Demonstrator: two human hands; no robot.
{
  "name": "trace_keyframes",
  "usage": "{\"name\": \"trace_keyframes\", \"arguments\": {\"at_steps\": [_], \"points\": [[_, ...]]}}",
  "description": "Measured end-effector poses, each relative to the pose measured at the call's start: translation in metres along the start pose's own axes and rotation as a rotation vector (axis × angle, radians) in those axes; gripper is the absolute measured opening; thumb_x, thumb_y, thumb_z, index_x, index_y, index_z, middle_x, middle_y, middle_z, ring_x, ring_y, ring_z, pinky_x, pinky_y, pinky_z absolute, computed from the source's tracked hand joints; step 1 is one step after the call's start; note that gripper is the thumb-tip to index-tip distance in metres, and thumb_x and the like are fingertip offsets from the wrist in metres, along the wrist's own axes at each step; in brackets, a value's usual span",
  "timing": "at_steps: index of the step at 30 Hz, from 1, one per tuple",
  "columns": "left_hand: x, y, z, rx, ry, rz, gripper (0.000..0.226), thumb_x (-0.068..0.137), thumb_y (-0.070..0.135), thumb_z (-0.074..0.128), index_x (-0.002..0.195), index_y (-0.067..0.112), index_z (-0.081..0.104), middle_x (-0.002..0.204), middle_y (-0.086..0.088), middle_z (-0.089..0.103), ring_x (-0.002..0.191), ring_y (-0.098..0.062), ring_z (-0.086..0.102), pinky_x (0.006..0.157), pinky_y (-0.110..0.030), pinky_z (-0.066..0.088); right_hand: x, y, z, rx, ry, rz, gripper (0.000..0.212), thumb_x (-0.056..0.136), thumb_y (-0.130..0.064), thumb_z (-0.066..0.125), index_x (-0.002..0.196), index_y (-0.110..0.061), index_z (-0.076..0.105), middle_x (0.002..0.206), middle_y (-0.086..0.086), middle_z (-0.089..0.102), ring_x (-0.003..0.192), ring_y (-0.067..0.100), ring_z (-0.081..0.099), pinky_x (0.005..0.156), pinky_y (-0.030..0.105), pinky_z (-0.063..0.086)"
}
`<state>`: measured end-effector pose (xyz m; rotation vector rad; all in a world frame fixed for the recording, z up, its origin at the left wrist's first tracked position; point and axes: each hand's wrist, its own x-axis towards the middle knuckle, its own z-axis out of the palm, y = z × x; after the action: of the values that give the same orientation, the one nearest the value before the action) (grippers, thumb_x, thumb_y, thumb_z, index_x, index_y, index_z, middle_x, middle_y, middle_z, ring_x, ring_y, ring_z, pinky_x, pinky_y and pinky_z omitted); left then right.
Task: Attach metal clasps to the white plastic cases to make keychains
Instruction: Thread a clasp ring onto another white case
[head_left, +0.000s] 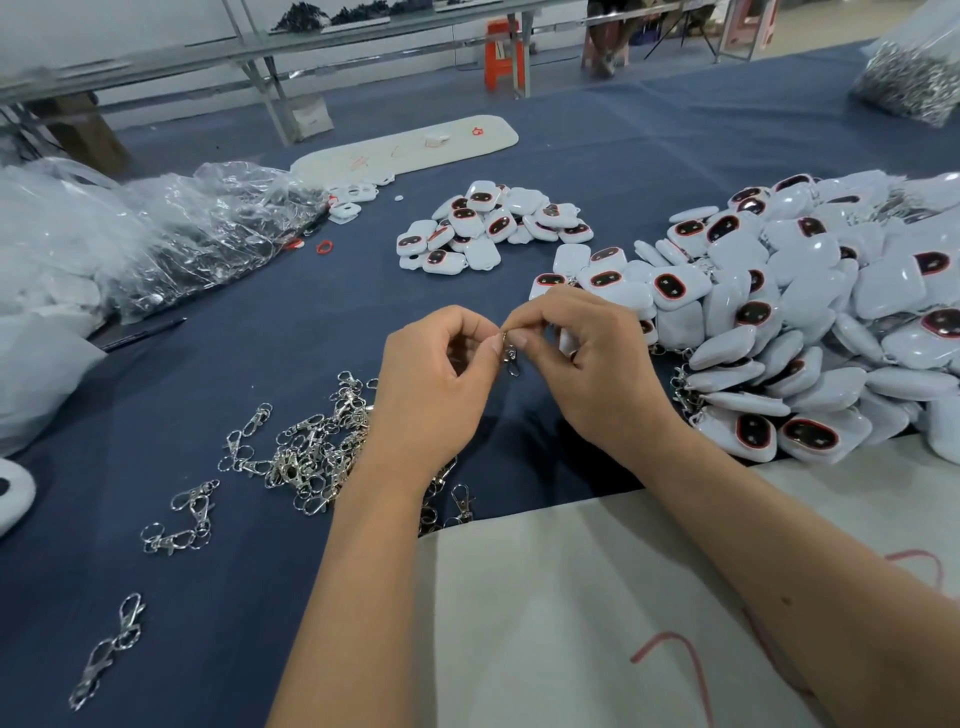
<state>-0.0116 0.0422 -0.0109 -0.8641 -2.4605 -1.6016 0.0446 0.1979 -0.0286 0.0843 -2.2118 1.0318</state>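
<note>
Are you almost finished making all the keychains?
Not yet. The big pile on the right looks done: clasps poke out along its edge. Both hands, left hand and right hand, pinch one metal clasp now. The small pile and loose clasps still wait.

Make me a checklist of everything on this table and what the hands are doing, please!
Surface: table under dark blue cloth.
Job's things: loose clasps near left; big pile of white cases right; small pile behind.
Clutter: plastic bags left; pen; white sheet near.
Grips: left hand and right hand pinch one clasp.
Cables: nothing seen.
Surroundings: benches, orange stool behind.
</note>
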Motion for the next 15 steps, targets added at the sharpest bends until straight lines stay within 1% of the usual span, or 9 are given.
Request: {"name": "trace_keyframes", "arguments": {"at_steps": [2, 3, 4, 7, 9, 11, 12, 14, 15], "points": [[0.0000, 0.0022, 0.0020, 0.003, 0.026, 0.021, 0.014, 0.093, 0.010, 0.068, 0.083, 0.020, 0.071, 0.073, 0.009, 0.071, 0.071, -0.014, 0.067, 0.070, -0.034, 0.057, -0.0008, 0.0013, 0.0009, 0.110, -0.020, 0.099, 0.013, 0.095, -0.005, 0.068, 0.091, -0.015, 0.077, 0.068, -0.020, 0.063, 0.064, 0.004, 0.053, 0.064, 0.020, 0.042], [0.0002, 0.0029, 0.0027, 0.004, 0.032, 0.025, 0.014, 0.094, 0.011, 0.068, 0.083, 0.020, 0.070, 0.073, 0.010, 0.071, 0.070, -0.014, 0.067, 0.067, -0.031, 0.056, -0.0009, 0.0018, 0.0012, 0.150, -0.033, 0.133, 0.014, 0.095, -0.005, 0.068, 0.092, -0.015, 0.077, 0.065, -0.023, 0.061, 0.060, 0.001, 0.051, 0.063, 0.015, 0.040], [0.0004, 0.0034, 0.0032, 0.004, 0.035, 0.028, 0.015, 0.094, 0.011, 0.068, 0.083, 0.021, 0.070, 0.074, 0.012, 0.071, 0.069, -0.014, 0.066, 0.066, -0.030, 0.056, -0.0007, 0.0022, 0.0012, 0.178, -0.044, 0.154, 0.014, 0.096, -0.005, 0.067, 0.093, -0.014, 0.077, 0.064, -0.023, 0.062, 0.058, 0.000, 0.051, 0.063, 0.012, 0.040], [0.0005, 0.0034, 0.0039, 0.002, 0.036, 0.042, 0.015, 0.094, 0.011, 0.067, 0.083, 0.021, 0.070, 0.074, 0.016, 0.070, 0.070, -0.015, 0.066, 0.066, -0.030, 0.055, 0.0010, 0.0019, -0.0013, 0.252, -0.071, 0.196, 0.014, 0.098, -0.006, 0.067, 0.094, -0.012, 0.079, 0.065, -0.019, 0.065, 0.057, -0.002, 0.051, 0.065, 0.012, 0.043], [0.0001, 0.0028, 0.0039, 0.000, 0.036, 0.056, 0.014, 0.094, 0.011, 0.067, 0.083, 0.021, 0.069, 0.075, 0.016, 0.071, 0.071, -0.015, 0.067, 0.067, -0.032, 0.056, 0.0019, 0.0015, -0.0027, 0.283, -0.086, 0.222, 0.015, 0.099, -0.007, 0.066, 0.093, -0.012, 0.079, 0.066, -0.014, 0.065, 0.050, -0.001, 0.045, 0.059, 0.011, 0.038], [0.0000, 0.0020, 0.0049, 0.001, 0.035, 0.068, 0.013, 0.094, 0.013, 0.068, 0.084, 0.022, 0.069, 0.077, 0.013, 0.071, 0.072, -0.016, 0.068, 0.068, -0.034, 0.056, 0.0018, 0.0009, -0.0037, 0.295, -0.088, 0.249, 0.016, 0.099, -0.008, 0.066, 0.091, -0.013, 0.079, 0.066, -0.011, 0.066, 0.048, 0.001, 0.040, 0.055, 0.011, 0.035], [0.0003, 0.0019, 0.0055, 0.007, 0.036, 0.078, 0.013, 0.094, 0.014, 0.068, 0.084, 0.022, 0.069, 0.077, 0.012, 0.071, 0.072, -0.014, 0.067, 0.067, -0.032, 0.056, 0.0021, 0.0006, -0.0045, 0.304, -0.082, 0.262, 0.016, 0.099, -0.008, 0.066, 0.090, -0.013, 0.079, 0.065, -0.010, 0.066, 0.048, 0.001, 0.039, 0.054, 0.010, 0.033], [0.0006, 0.0022, 0.0062, 0.026, 0.039, 0.098, 0.014, 0.094, 0.015, 0.068, 0.083, 0.025, 0.068, 0.078, 0.014, 0.070, 0.069, -0.009, 0.064, 0.063, -0.023, 0.052, 0.0028, 0.0001, -0.0063, 0.329, -0.073, 0.287, 0.015, 0.098, -0.007, 0.068, 0.090, -0.012, 0.079, 0.064, -0.010, 0.066, 0.048, 0.001, 0.039, 0.053, 0.008, 0.032], [0.0008, 0.0025, 0.0066, 0.034, 0.039, 0.108, 0.015, 0.094, 0.015, 0.068, 0.083, 0.025, 0.067, 0.079, 0.016, 0.070, 0.069, -0.007, 0.064, 0.062, -0.019, 0.050, 0.0031, 0.0002, -0.0073, 0.336, -0.071, 0.297, 0.014, 0.097, -0.007, 0.068, 0.090, -0.013, 0.079, 0.064, -0.010, 0.066, 0.049, 0.001, 0.039, 0.054, 0.009, 0.034]]}}
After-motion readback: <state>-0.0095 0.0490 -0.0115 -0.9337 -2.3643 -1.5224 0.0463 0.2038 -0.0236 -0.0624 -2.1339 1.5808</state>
